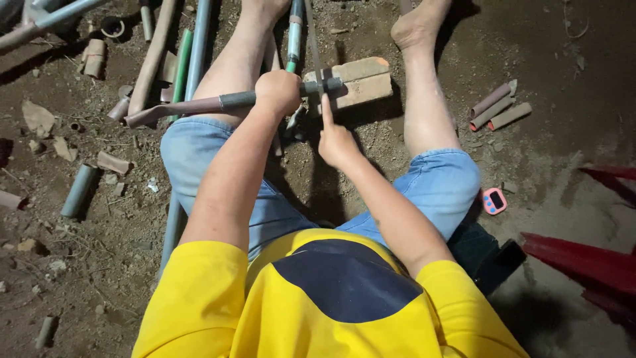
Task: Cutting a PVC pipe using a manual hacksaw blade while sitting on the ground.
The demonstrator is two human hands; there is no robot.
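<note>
Pipe (199, 106), grey with a rusty left end, lying crosswise over a brick (358, 81) on the dirt floor (99, 232); left hand (278, 91) in closed grip around it; right hand (336, 140) beside the brick, forefinger extended along a hacksaw blade (314, 53), grip on the blade unclear.

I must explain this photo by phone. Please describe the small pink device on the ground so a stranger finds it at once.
Start at the person's right knee in blue shorts. Just beyond it, on the bare dirt, lies the small pink device with a dark screen. Nearby pipe offcuts are brown tubes; it alone is pink and flat.
</note>
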